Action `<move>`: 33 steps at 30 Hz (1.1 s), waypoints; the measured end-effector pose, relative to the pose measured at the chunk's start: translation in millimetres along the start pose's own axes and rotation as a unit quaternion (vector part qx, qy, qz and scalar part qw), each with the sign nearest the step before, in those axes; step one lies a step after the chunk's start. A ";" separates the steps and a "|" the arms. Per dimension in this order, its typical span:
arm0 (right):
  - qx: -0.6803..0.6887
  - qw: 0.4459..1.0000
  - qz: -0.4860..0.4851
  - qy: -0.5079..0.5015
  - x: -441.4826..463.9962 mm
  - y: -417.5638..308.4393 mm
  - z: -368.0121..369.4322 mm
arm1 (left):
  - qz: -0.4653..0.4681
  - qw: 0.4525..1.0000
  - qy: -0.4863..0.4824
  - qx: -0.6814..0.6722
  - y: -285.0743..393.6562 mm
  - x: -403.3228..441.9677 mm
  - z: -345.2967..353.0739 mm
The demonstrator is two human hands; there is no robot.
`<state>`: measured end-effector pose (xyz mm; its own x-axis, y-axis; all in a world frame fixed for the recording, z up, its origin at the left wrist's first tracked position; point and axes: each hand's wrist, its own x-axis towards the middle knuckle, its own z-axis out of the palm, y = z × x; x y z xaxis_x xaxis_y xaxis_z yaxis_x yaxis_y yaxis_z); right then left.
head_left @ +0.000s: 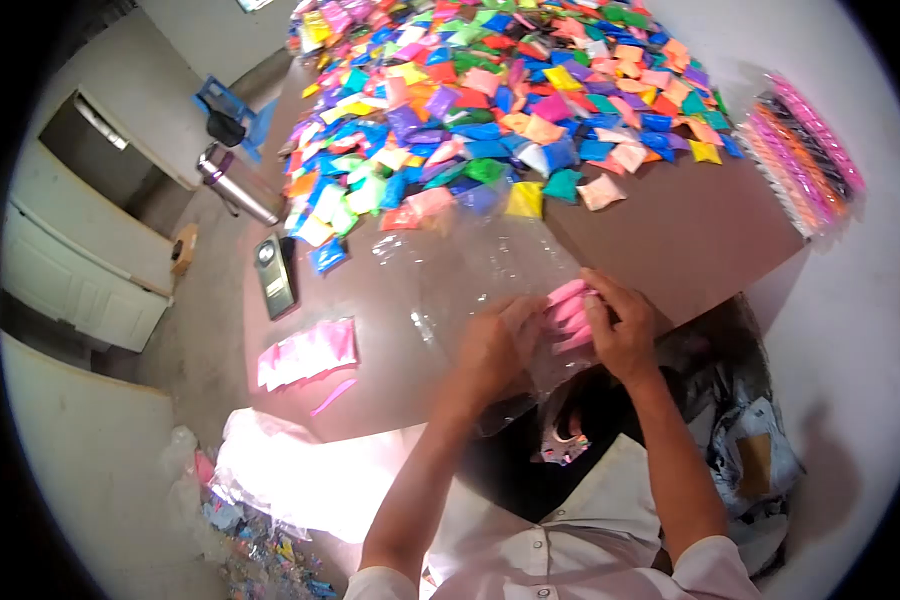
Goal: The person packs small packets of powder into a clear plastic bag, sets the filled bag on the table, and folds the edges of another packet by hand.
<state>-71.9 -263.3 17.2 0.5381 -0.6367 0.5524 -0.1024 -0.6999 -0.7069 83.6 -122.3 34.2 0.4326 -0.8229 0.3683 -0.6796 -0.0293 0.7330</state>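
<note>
Near the table's front edge, my right hand (622, 325) has its fingers closed round pink strips (570, 312) at the mouth of a clear plastic bag (460, 270). My left hand (500, 345) is against the bag just left of the strips, its fingers blurred and bent onto the film. The bag spreads away from me across the tabletop. Left of my left hand lies a row of pink packets (308, 354), with one thin pink strip (333, 397) below it.
A big heap of coloured packets (490, 100) covers the far table (670, 235). At left are a phone (275, 275) and a steel flask (240, 183). Bundled packs (802, 155) lie at right. A box with wrappers (755, 440) stands below the table at right.
</note>
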 end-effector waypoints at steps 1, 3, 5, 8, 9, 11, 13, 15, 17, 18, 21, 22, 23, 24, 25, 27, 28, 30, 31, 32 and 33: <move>0.012 1.000 -0.001 -0.001 0.3 -0.7 0.0 | -0.003 1.000 0.002 0.011 2.5 -3.4 -11.9; -0.001 1.000 0.002 -0.012 -0.4 1.8 -1.7 | -0.076 0.996 0.017 0.033 11.9 -11.1 -34.4; 0.007 1.000 -0.006 -0.007 -0.2 3.3 -0.4 | -0.149 0.986 0.062 0.038 -6.9 -22.6 -63.0; 0.022 1.000 0.005 -0.003 -1.0 1.9 -1.9 | -0.123 0.957 0.138 0.223 -54.7 -42.2 -132.6; 0.029 1.000 0.008 -0.002 -0.7 0.7 -2.2 | -0.141 0.934 0.150 0.291 -66.9 -49.8 -155.1; 0.037 0.999 0.008 0.000 1.1 -0.1 -1.6 | -0.129 0.873 0.117 0.456 -90.6 -66.6 -190.5; 0.032 0.999 -0.007 0.011 2.0 -0.4 -1.1 | -0.156 0.878 0.094 0.443 -91.5 -70.9 -199.8; 0.028 1.000 -0.005 0.011 2.2 -0.6 -1.4 | -0.184 0.882 0.069 0.428 -93.7 -70.3 -204.3; 0.021 1.000 -0.002 0.010 1.1 -0.9 -1.7 | -0.104 0.934 0.092 0.329 -96.9 -67.2 -205.1; 0.027 1.000 0.004 0.009 1.4 -1.4 -1.5 | -0.103 0.935 0.091 0.326 -94.1 -64.1 -203.9; 0.016 1.000 -0.005 0.012 2.9 -2.0 -2.5 | -0.191 0.960 0.098 0.180 -77.1 -54.9 -197.4; 0.007 1.000 -0.021 0.015 2.8 -1.9 -2.5 | -0.211 0.970 0.100 0.062 -66.6 -52.5 -193.2; 0.001 1.000 -0.019 0.015 1.6 -2.6 -2.6 | -0.231 0.966 0.100 -0.057 -52.4 -50.4 -189.4; 0.020 1.000 0.002 0.011 1.1 -3.4 -2.2 | -0.268 0.953 0.098 -0.106 -24.9 -40.9 -178.7; 0.039 0.999 0.021 0.007 1.7 -3.6 -1.7 | -0.267 0.952 0.097 -0.111 -24.0 -38.2 -162.4; 0.031 0.999 0.008 0.011 1.9 -0.9 0.0 | -0.239 0.932 0.102 -0.253 -28.9 -33.3 -130.2; 0.028 0.999 -0.004 0.015 2.4 -0.2 -0.5 | -0.245 0.927 0.090 -0.268 -29.8 -28.5 -110.9; 0.025 1.000 -0.001 0.010 2.7 -2.1 -2.5 | -0.252 0.926 0.060 -0.276 -34.2 -22.0 -78.2; 0.028 1.000 0.003 0.004 3.1 -2.4 -3.1 | -0.252 0.923 0.047 -0.288 -32.9 -17.6 -63.9; 0.024 1.000 0.004 0.005 3.6 -2.0 -3.3 | -0.251 0.922 0.044 -0.291 -32.9 -13.0 -51.7; 0.024 1.000 0.000 0.005 3.6 -1.5 -3.3 | -0.239 0.924 0.036 -0.295 -32.9 -8.6 -40.7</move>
<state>-72.5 -265.6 21.7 0.5289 -0.6400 0.5574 -0.0619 -0.6842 -0.7267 126.3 -91.2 30.1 0.6526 -0.7555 -0.0574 0.0324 -0.0479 0.9983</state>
